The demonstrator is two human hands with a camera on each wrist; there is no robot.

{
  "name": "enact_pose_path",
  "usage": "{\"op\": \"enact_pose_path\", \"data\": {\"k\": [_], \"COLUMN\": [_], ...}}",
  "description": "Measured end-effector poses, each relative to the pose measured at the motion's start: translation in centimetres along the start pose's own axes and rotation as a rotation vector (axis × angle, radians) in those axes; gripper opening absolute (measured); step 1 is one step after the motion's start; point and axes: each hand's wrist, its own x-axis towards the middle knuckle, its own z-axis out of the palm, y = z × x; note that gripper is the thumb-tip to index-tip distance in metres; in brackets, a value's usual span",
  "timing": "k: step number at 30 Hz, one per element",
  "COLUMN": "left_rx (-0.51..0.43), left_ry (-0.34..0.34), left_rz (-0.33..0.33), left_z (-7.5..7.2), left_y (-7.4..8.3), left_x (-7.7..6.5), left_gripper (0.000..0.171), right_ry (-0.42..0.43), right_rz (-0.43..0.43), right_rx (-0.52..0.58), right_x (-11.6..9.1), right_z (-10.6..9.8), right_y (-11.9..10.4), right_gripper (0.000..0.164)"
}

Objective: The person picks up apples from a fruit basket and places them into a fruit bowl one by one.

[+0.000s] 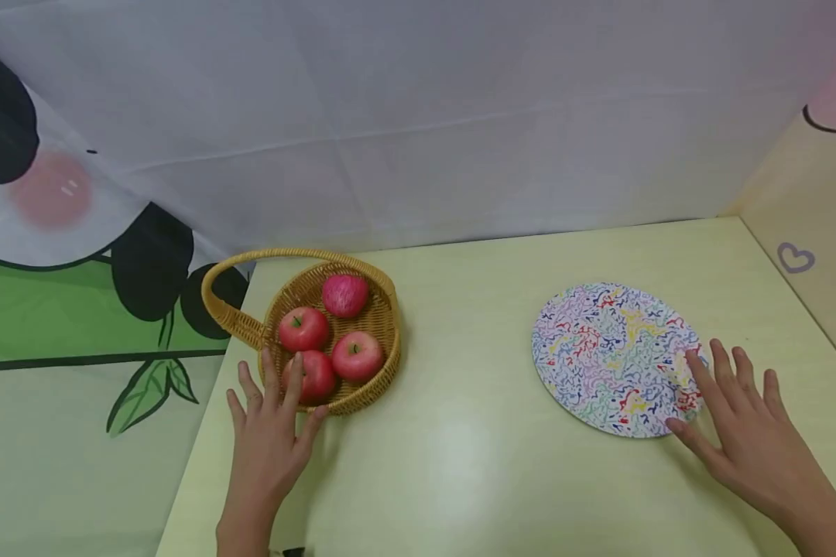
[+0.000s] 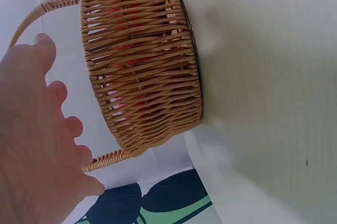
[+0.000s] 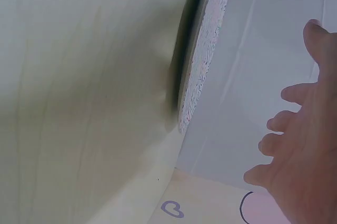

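A round wicker basket [image 1: 390, 340] with a tall arched handle stands at the left of the table. Several red apples lie inside it, among them a front right apple [image 1: 358, 357] and a darker, streaked apple [image 1: 344, 295] at the back. My left hand [image 1: 268, 441] hovers at the basket's near side, fingers spread and holding nothing; the left wrist view shows it apart from the woven wall [image 2: 142, 66]. To the right lies a round board [image 1: 606, 363] with a multicoloured squiggle pattern. Above its right edge my right hand [image 1: 752, 433] is spread, gripping nothing.
The pale wooden table [image 1: 460, 480] extends between basket and board. Behind it hangs a whitish cloth [image 1: 460, 155]. A cartoon-printed cloth [image 1: 63, 309] is at the left, and a panel with a drawn heart [image 1: 796, 258] borders the right side.
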Motion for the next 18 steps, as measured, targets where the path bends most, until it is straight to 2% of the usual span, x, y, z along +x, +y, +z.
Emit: {"op": "enact_pose_path", "data": {"k": [13,18], "left_rx": [-0.022,-0.044], "left_ry": [0.009,0.03], "left_rz": [-0.009,-0.024], "left_z": [-0.64,-0.83], "left_y": [0.25,0.23], "left_x": [-0.23,-0.47], "left_gripper": [0.088,0.087], "right_ry": [0.015,0.055], "right_rz": [-0.024,-0.046], "right_rx": [0.019,0.027], "right_x": [0.68,0.8], "right_z": [0.21,0.28], "right_y": [-0.54,-0.72], "right_gripper": [0.099,0.102]}}
